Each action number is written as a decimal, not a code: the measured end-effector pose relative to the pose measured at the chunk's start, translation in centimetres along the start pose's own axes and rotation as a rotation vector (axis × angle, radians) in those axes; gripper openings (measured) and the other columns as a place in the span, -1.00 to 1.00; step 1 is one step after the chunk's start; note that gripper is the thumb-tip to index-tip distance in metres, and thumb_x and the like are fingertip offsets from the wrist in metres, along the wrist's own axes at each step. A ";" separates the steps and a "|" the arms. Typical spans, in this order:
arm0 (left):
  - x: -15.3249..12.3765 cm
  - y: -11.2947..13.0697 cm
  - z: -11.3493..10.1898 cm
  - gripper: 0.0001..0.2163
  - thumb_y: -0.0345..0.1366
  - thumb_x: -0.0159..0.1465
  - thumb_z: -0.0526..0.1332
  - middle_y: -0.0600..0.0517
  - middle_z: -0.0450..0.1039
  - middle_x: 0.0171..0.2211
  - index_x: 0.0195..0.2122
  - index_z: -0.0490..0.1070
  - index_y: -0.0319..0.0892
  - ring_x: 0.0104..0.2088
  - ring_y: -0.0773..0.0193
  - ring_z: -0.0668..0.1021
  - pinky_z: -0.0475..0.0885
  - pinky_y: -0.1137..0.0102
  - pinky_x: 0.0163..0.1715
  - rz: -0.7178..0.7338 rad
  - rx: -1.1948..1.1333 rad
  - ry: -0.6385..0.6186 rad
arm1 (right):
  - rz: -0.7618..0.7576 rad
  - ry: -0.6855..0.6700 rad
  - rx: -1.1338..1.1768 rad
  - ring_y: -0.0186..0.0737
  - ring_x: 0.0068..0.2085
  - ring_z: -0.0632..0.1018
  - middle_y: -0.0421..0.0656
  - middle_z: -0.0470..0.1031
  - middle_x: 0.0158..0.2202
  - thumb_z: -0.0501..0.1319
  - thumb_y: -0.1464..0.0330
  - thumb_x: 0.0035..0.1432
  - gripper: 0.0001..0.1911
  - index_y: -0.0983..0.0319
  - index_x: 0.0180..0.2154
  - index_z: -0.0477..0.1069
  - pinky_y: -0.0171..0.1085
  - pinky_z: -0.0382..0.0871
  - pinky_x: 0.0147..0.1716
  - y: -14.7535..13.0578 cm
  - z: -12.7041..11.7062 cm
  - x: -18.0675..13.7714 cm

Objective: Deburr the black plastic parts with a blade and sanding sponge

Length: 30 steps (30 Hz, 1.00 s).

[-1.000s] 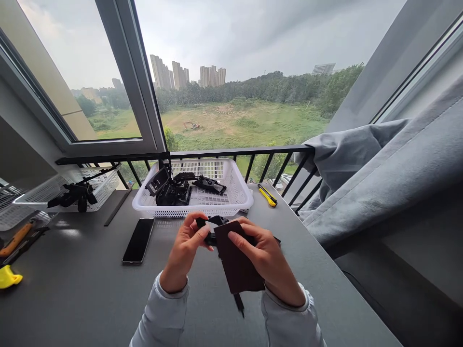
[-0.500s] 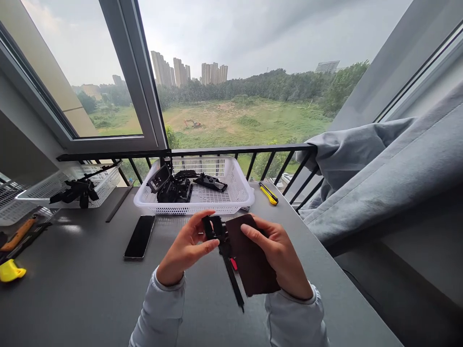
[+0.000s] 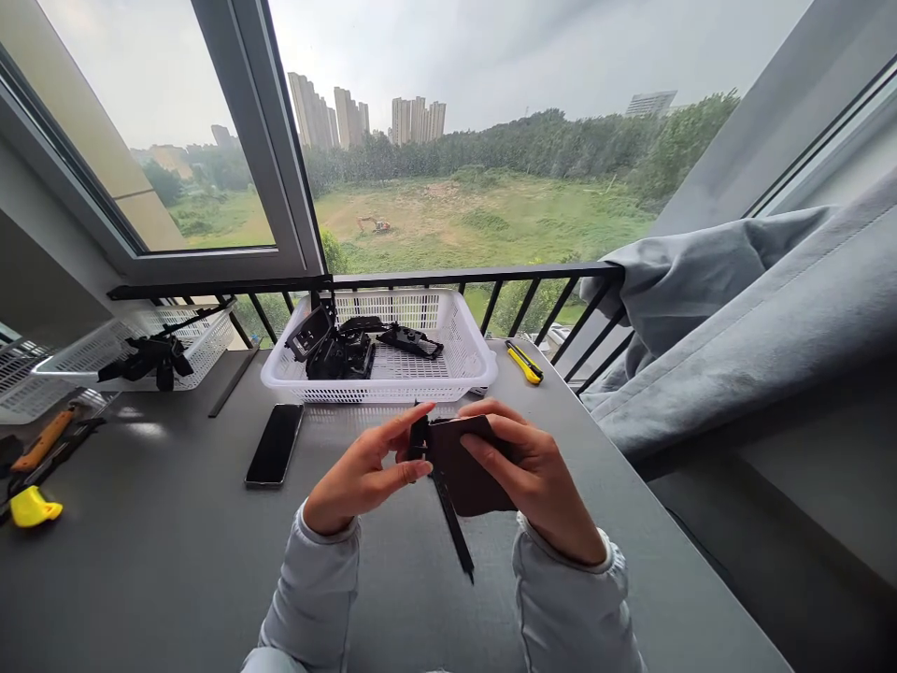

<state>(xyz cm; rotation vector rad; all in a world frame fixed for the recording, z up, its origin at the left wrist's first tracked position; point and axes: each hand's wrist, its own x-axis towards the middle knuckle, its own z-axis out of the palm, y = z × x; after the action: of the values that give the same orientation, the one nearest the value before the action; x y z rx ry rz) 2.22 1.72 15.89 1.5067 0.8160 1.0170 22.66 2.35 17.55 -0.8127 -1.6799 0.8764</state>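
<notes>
My left hand [image 3: 370,472] pinches a small black plastic part [image 3: 419,441] between thumb and fingers, held above the grey table. In my right hand [image 3: 522,463] is a dark brown sheet of sandpaper [image 3: 466,477], gripped between thumb and fingers and slightly bent. The sheet's left edge meets the black part, and its near edge hangs down. Below them a long thin black strip [image 3: 454,528] slants toward me; its upper end is hidden, so I cannot tell whether it joins the part.
Behind my hands stands a white plastic basket [image 3: 385,385] with black parts. A phone [image 3: 275,447] lies to the left, a yellow utility knife [image 3: 524,362] at the right edge. Farther left are another basket [image 3: 210,350], an orange-handled tool [image 3: 46,439] and a yellow object [image 3: 34,507].
The black part has turned, showing a narrower side. The sandpaper has tilted and moved up and left against it. A small red piece beside the strip is now hidden. The view has shifted slightly.
</notes>
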 end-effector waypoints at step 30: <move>0.7 0.2 0.2 -0.55 -0.13 0.29 0.18 0.06 0.43 -0.51 0.14 0.41 -0.24 -0.48 0.32 0.40 0.35 0.43 -0.40 0.052 0.228 -0.040 | -0.206 -0.069 -0.230 -0.25 -0.29 0.58 -0.12 0.55 -0.26 0.16 0.49 0.25 -0.83 0.18 -0.27 0.51 -0.32 0.52 -0.28 -0.7 -0.7 -0.5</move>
<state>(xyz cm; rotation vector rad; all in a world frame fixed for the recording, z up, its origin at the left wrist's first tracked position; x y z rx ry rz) 2.64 2.26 16.16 1.7441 0.8908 0.9532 23.39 1.67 18.06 -0.7520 -1.9114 0.5816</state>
